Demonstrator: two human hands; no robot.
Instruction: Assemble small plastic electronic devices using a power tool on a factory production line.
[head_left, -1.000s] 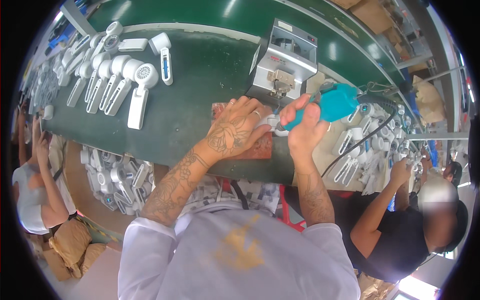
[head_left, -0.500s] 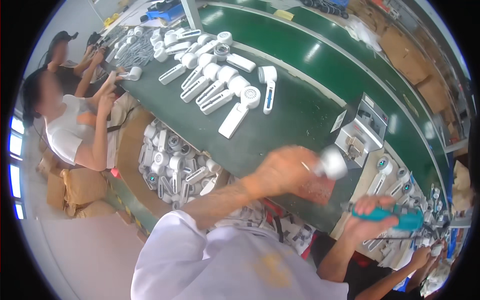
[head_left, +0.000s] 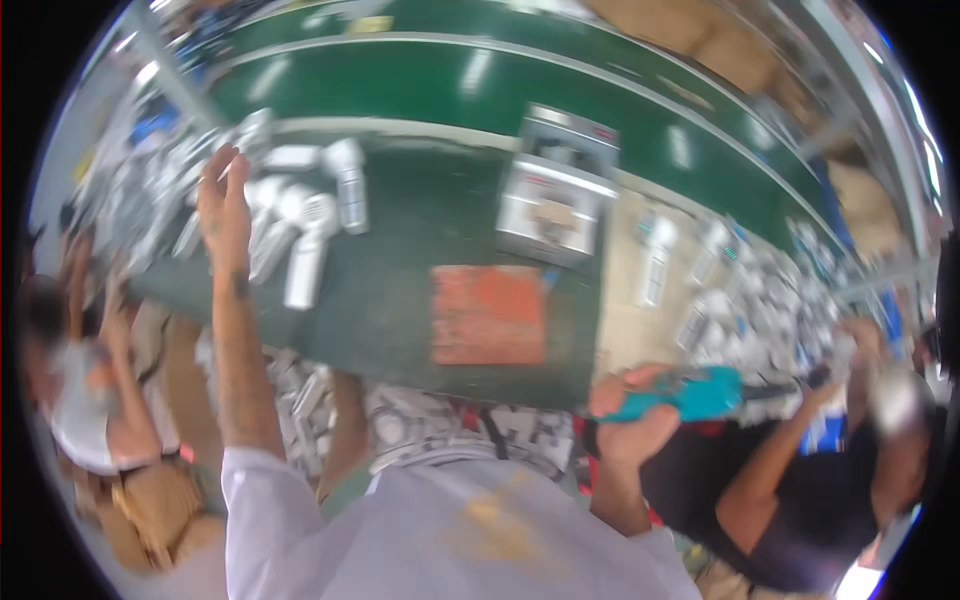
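My left hand (head_left: 226, 215) is stretched out over the left part of the green bench, its fingers extended and blurred. It reaches beside a group of white handheld devices with round heads and flat handles. Nearest among these are a white device with a perforated head (head_left: 308, 250) and a device with a slotted handle (head_left: 349, 188). Nothing clearly shows in that hand. My right hand (head_left: 640, 425) is wrapped round a teal electric screwdriver (head_left: 705, 393), held sideways at the bench's front edge, its grip end pointing right.
An orange-red mat (head_left: 488, 315) lies mid-bench before a silver box-shaped machine (head_left: 555, 195). Beyond runs a green conveyor (head_left: 420, 85). More white devices (head_left: 655, 265) lie on a pale board to the right. Co-workers sit at left (head_left: 90, 390) and right (head_left: 800, 480).
My left hand has swung from beside the machine to the devices at the far left. The white round-headed piece it held no longer shows in it. The whole view has turned.
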